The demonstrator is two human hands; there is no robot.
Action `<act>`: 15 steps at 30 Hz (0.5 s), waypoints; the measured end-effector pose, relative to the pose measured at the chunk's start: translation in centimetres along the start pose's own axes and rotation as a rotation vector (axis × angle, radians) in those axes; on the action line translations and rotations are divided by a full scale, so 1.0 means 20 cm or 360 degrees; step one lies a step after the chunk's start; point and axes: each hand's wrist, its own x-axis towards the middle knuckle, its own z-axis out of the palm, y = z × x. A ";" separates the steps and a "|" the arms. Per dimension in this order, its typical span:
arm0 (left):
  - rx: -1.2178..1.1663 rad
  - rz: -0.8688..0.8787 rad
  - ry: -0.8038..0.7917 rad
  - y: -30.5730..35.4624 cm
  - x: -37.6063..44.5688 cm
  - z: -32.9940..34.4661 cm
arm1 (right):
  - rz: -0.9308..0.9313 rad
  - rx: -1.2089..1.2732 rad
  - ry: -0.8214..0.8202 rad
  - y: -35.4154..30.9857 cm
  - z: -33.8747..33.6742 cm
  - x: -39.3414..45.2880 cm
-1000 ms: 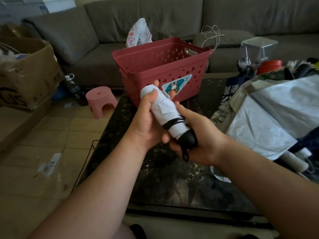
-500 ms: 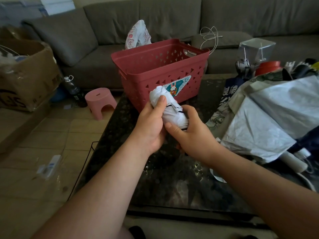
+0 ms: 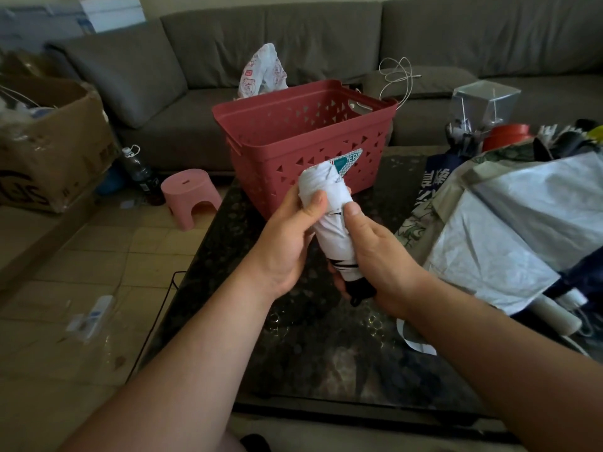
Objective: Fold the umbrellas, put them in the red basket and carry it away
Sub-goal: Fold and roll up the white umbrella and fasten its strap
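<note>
A small folded white umbrella point(image 3: 332, 223) with a black handle stands nearly upright between my hands, above the dark table point(image 3: 313, 340). My left hand point(image 3: 287, 236) wraps its upper part, thumb on the fabric. My right hand point(image 3: 375, 256) grips the lower part and the handle, thumb pressed on the side. Just behind stands the red basket point(image 3: 293, 132); what I see of its inside holds nothing. More umbrellas point(image 3: 509, 230), unfolded, lie heaped on the table's right side.
A grey sofa point(image 3: 326, 47) runs behind the table. A pink stool point(image 3: 191, 195), a water bottle point(image 3: 138, 171) and a cardboard box point(image 3: 49, 141) sit on the tiled floor at left. A clear box point(image 3: 483, 102) and a red tin point(image 3: 505, 135) stand at back right.
The umbrella has turned from tilted to nearly upright between my hands. My right hand slid down to the handle end and my left hand regripped the top.
</note>
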 end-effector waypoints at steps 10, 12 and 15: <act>-0.0391 -0.0028 0.0307 0.15 0.02 0.05 | 0.0201 0.0210 -0.0267 0.02 0.08 -0.03; -0.0381 0.0025 0.0393 0.16 0.03 0.05 | 0.0193 0.0222 -0.0240 0.01 0.08 -0.02; -0.0338 0.0218 0.0662 0.15 0.07 0.02 | 0.0162 0.0289 0.0057 -0.01 0.06 0.00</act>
